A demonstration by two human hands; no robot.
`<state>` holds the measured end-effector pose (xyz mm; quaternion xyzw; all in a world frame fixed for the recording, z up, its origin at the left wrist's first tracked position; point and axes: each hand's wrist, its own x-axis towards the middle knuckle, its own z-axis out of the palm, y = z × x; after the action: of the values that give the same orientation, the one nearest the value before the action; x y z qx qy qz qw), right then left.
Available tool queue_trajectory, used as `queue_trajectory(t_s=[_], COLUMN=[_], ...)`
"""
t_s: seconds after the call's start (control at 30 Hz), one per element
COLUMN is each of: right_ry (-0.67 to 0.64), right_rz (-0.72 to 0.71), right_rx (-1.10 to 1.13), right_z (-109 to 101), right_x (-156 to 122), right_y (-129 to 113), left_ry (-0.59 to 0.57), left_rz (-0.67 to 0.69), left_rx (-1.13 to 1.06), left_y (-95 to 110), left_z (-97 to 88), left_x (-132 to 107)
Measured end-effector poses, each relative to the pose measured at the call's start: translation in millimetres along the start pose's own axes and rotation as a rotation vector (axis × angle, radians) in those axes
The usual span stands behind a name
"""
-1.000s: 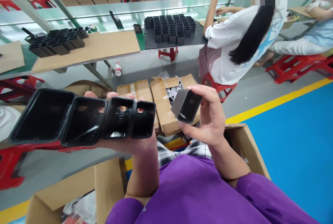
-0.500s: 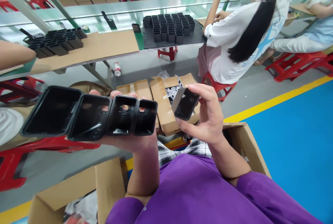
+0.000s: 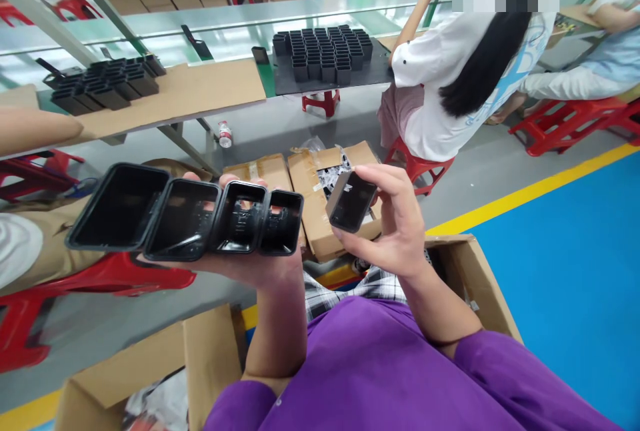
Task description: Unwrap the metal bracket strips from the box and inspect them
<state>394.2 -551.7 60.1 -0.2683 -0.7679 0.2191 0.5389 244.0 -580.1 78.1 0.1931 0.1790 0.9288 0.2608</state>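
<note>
Across my left hand (image 3: 260, 269) lies a row of several black plastic boxes (image 3: 193, 217), side by side with their open ends toward me. The fingertips show along the far side of the row, and the palm supports it from below. My right hand (image 3: 395, 224) grips one more black plastic box (image 3: 354, 202) between thumb and fingers, tilted, with a flat dark face turned my way. A gap separates this box from the row. Below and behind it is an open carton (image 3: 313, 221) with small clear-wrapped pieces inside.
Black boxes (image 3: 320, 51) stand in rows on a dark board beside a seated co-worker (image 3: 435, 97). More black boxes (image 3: 107, 84) are on the left bench (image 3: 200, 87). Cartons (image 3: 210, 357) (image 3: 480, 277) flank me. Red stools (image 3: 125, 274) and a bottle (image 3: 225, 134) are on the floor side.
The row in my left hand has shifted slightly right and turned a little. My right hand with its box has moved slightly left. A co-worker's arm at the far left has come further in.
</note>
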Motion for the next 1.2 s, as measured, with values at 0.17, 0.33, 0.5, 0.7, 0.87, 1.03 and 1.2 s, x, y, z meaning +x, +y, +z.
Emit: queue_trajectory(t_s=[0.17, 0.33, 0.5, 0.7, 0.87, 1.03, 1.2], right_ry=[-0.010, -0.105, -0.128, -0.198, -0.385, -0.530, -0.658], right_rz=[-0.010, 0.017, -0.029, 0.049, 0.145, 0.244, 0.165], right_rx=[0.030, 0.047, 0.034, 0.065, 0.273, 0.115, -0.237], right_z=[1.4, 4.2, 12.1, 12.9, 3.1, 2.5, 11.7], right_x=[-1.0, -5.1, -8.7, -14.1, -10.3, 9.0, 20.0], right_y=[0.8, 0.9, 0.9, 5.1, 12.3, 10.3, 10.0], left_ry=[0.019, 0.119, 0.157, 0.264, 0.298, 0.249, 0.362], left_rz=[-0.063, -0.206, -0.246, -0.344, -0.352, -0.478, -0.676], left_rx=[0.011, 0.081, 0.104, 0.146, 0.193, 0.185, 0.229], left_y=[-1.7, -6.9, -17.3, -21.8, -21.1, -26.0, -37.8], left_z=[0.0, 3.8, 2.9, -1.8, -11.5, -21.9, -40.1], left_x=[0.4, 0.2, -5.1, -5.3, 2.6, 3.3, 0.7])
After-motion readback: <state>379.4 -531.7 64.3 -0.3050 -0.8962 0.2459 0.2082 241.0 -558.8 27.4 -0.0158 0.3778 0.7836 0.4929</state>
